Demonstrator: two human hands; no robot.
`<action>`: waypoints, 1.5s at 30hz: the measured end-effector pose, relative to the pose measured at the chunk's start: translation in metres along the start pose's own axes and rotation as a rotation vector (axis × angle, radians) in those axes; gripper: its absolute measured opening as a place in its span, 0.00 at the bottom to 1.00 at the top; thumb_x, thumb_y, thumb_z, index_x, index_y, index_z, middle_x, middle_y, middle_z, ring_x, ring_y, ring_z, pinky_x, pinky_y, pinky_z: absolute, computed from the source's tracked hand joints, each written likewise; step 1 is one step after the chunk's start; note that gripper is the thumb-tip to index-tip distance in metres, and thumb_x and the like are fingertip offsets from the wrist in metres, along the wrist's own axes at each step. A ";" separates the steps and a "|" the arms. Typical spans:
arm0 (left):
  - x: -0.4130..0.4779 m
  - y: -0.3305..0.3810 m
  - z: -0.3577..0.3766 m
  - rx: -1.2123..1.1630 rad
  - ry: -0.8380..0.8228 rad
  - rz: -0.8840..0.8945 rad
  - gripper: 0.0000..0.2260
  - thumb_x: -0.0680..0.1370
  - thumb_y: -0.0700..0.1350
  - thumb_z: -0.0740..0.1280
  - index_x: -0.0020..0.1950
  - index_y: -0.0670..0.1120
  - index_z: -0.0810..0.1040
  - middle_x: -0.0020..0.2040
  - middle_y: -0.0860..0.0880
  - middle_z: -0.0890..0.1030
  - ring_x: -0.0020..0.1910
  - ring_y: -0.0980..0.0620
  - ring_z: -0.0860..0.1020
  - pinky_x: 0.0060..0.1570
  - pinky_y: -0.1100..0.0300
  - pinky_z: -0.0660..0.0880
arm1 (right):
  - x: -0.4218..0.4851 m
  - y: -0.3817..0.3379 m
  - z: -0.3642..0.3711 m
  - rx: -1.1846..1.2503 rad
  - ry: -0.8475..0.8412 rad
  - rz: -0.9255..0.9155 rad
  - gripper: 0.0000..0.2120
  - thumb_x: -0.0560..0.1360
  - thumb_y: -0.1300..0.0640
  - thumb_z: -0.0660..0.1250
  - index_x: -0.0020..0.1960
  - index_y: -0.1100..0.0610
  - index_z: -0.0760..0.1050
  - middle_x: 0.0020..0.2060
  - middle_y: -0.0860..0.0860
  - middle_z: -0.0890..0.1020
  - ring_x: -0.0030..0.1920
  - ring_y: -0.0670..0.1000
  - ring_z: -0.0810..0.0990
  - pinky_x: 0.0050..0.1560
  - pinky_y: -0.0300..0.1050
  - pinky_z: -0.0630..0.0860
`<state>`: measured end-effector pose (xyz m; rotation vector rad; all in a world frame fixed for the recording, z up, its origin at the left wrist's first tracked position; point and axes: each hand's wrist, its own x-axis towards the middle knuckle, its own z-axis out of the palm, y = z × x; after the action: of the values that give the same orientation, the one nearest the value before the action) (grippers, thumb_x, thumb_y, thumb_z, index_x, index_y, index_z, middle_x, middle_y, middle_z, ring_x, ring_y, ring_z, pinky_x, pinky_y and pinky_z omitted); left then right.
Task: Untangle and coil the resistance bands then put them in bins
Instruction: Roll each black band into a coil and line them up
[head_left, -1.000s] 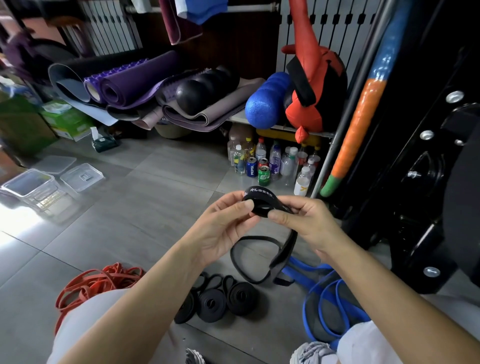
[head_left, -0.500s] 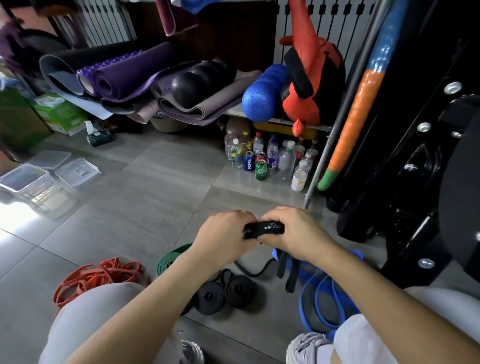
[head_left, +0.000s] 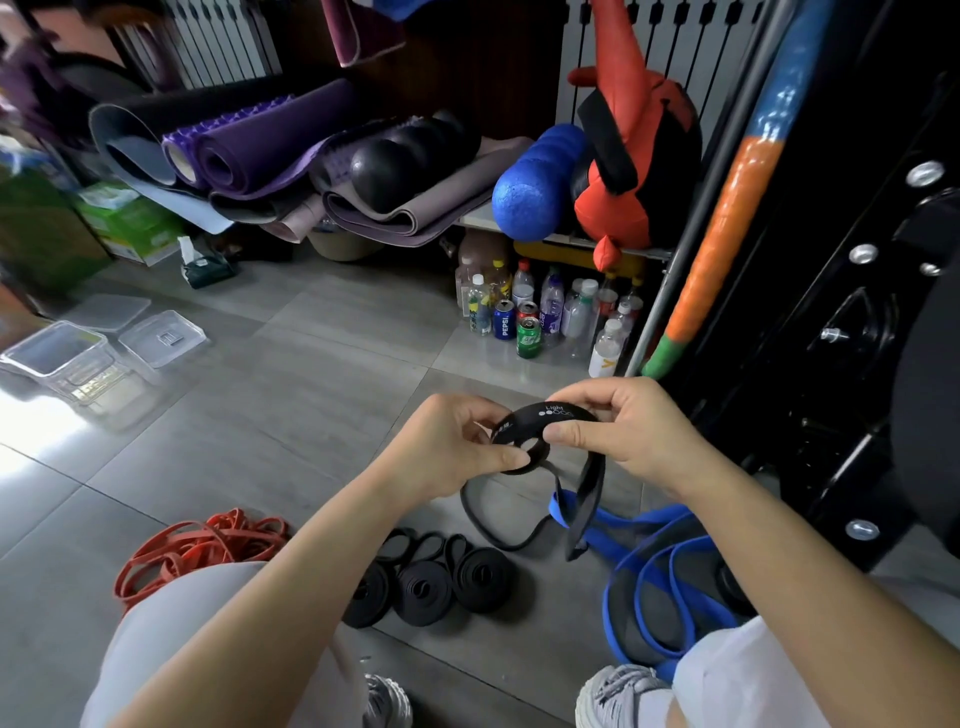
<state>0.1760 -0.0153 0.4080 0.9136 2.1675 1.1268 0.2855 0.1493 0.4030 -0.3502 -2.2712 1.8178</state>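
View from the head camera, looking down at a grey tiled floor (head_left: 311, 395). We see both hands raised above the floor, between the knees, sharing one black band (head_left: 558, 414).

- **Hands.** The left hand (head_left: 452, 447) has its fingers curled and pinches the left edge of a small coil wound at the end of the black band, the thumb pressing on the lower rim. The right hand (head_left: 628, 431) pinches the right side of the same coil between thumb and curled fingers. The outer turn of the coil bears the printed word "Light" above a row of dots.
- **Band.** From the coil, the unwound length hangs down under the right hand, then lies in an open loop on the floor just beside the blue bands (head_left: 649, 519).
- **Other bands.** Three coiled black bands (head_left: 415, 597) lie side by side on the floor below the hands. A loose heap of red bands (head_left: 197, 545) lies to the left, partly hidden by the left knee. The blue bands lie in loose loops to the right, near a grey shoe (head_left: 618, 691).
- **Bins.** A clear bin (head_left: 52, 353) stands well apart at the far left, with two clear lids (head_left: 161, 335) lying on the floor just beside it.
- **Background.** Rolled mats (head_left: 260, 150), a blue foam roller (head_left: 535, 187), and bottles and cans (head_left: 545, 317) line the wall.
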 end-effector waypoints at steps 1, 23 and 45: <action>-0.001 0.000 0.000 0.063 -0.013 0.010 0.10 0.68 0.45 0.76 0.42 0.59 0.80 0.38 0.52 0.81 0.36 0.55 0.77 0.39 0.62 0.73 | -0.001 -0.001 0.000 0.018 0.004 0.001 0.10 0.66 0.66 0.75 0.45 0.56 0.81 0.34 0.44 0.84 0.38 0.39 0.81 0.41 0.29 0.74; 0.004 -0.008 0.010 0.512 0.046 0.169 0.14 0.71 0.52 0.72 0.55 0.50 0.79 0.50 0.54 0.80 0.52 0.52 0.74 0.52 0.55 0.73 | 0.005 0.032 0.015 -0.488 -0.047 -0.045 0.06 0.68 0.53 0.75 0.45 0.50 0.82 0.34 0.51 0.82 0.34 0.46 0.78 0.39 0.50 0.76; 0.006 0.003 0.016 -1.031 0.092 -0.026 0.10 0.75 0.32 0.63 0.56 0.36 0.76 0.46 0.42 0.83 0.45 0.49 0.83 0.48 0.59 0.80 | 0.006 0.024 0.008 0.132 0.086 -0.086 0.11 0.58 0.53 0.76 0.40 0.45 0.82 0.38 0.45 0.86 0.42 0.44 0.84 0.44 0.34 0.77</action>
<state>0.1842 -0.0020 0.4012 0.3477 1.3034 1.9766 0.2784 0.1493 0.3780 -0.2969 -2.0646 1.8600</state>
